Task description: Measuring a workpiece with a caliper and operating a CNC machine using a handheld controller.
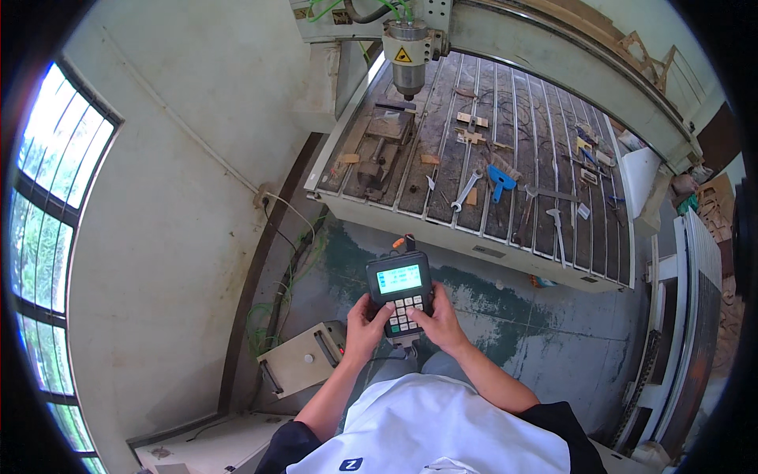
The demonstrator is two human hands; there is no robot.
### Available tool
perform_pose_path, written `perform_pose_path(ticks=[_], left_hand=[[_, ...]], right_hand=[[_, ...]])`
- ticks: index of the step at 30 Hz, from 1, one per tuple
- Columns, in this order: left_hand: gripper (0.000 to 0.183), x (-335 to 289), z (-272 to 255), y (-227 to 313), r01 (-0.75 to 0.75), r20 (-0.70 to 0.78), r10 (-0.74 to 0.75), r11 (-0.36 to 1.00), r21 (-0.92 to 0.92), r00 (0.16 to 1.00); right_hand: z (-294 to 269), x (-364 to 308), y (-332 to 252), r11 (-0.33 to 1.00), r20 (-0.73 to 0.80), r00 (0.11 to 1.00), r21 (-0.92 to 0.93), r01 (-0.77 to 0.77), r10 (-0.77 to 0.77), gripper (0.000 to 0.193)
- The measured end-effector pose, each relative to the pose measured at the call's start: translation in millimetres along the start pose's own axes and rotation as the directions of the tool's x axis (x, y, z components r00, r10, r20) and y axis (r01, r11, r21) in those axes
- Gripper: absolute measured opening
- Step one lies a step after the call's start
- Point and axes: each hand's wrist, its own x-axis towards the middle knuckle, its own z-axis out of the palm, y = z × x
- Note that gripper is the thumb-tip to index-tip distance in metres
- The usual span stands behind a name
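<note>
Between my two hands is a black handheld controller point(399, 294) with a lit greenish screen point(399, 278) and a pad of pale keys point(406, 313). My left hand point(366, 321) grips its left side, the thumb lying on the keys. On the other side my right hand point(440, 317) holds the edge, its thumb also over the keypad. A cable with an orange part point(399, 243) shows at the controller's top. Beyond it stands a CNC router bed point(442, 170), and a silver spindle point(409, 67) hangs over its far left part.
On the bed lie a vise point(384, 150), a wrench point(467, 190), a blue brush point(500, 183), a caliper point(558, 233) and several small tools. The gantry beam point(553, 59) spans the back. A beige box with black handles point(302, 361) and cables point(282, 292) sit at left on the floor.
</note>
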Motion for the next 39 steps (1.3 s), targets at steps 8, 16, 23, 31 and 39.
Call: perform_pose_path(ticks=[8,16,23,31,39], left_hand=[[0.03,59,-16,-26,0.138,-0.109,-0.135,0.99,0.02,0.985],[0.027,113,-28,-133,0.342,-0.308,-0.353,0.935,-0.09,0.884],[0.061,170,-14,-151,0.673,-0.419,-0.572,0.726,0.142,0.705],[0.061,171,-35,-238,0.589,-0.372,-0.601,0.792,-0.158,0.708],[0.055,172,-44,-265,0.652,-0.342,-0.628,0.756,-0.054,0.699]], right_hand=[[2,72,63,0.994,0.1,0.989,-0.012,-0.104,0.105,0.054],[-7,124,195,0.955,0.212,0.931,-0.071,-0.287,0.296,0.056],[-21,151,296,0.927,0.238,0.898,-0.034,-0.374,0.371,0.059],[-30,178,304,0.925,0.26,0.89,-0.174,-0.337,0.374,0.059],[-30,174,312,0.865,0.232,0.846,-0.289,-0.411,0.48,0.061]])
